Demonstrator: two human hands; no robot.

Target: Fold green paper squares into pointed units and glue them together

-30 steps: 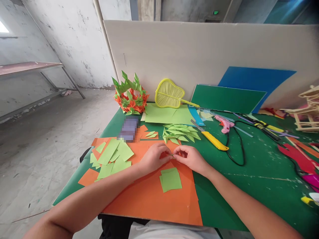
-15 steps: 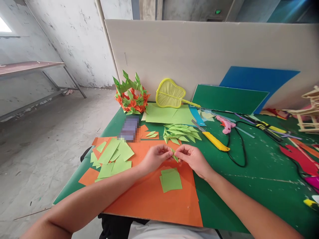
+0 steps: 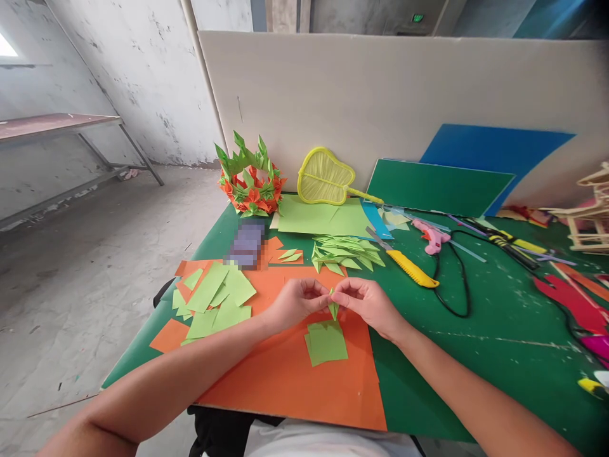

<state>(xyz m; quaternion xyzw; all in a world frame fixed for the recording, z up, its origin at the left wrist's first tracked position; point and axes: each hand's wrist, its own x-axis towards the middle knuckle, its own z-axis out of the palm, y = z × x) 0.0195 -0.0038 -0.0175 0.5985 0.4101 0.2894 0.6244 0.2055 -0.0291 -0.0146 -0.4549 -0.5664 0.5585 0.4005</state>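
Both hands meet over the orange sheet (image 3: 295, 381) near the table's middle. My left hand (image 3: 295, 303) and my right hand (image 3: 368, 303) each pinch a small folded green paper piece (image 3: 333, 308), which hangs point down between the fingertips. Just below it lie a few green paper squares (image 3: 327, 343). Behind the hands sits a pile of folded green pieces (image 3: 345, 252). To the left lies a heap of loose green paper squares (image 3: 216, 299).
A green and orange paper wreath (image 3: 250, 184), a yellow swatter (image 3: 326, 181) and light green sheets (image 3: 321, 219) lie at the back. A yellow utility knife (image 3: 404, 266), pink glue gun (image 3: 431, 236) and black cord (image 3: 451, 285) lie right on the green table (image 3: 499, 330).
The folded green piece has turned from lying flat between my fingertips to hanging point down. Both hands stay in about the same place.
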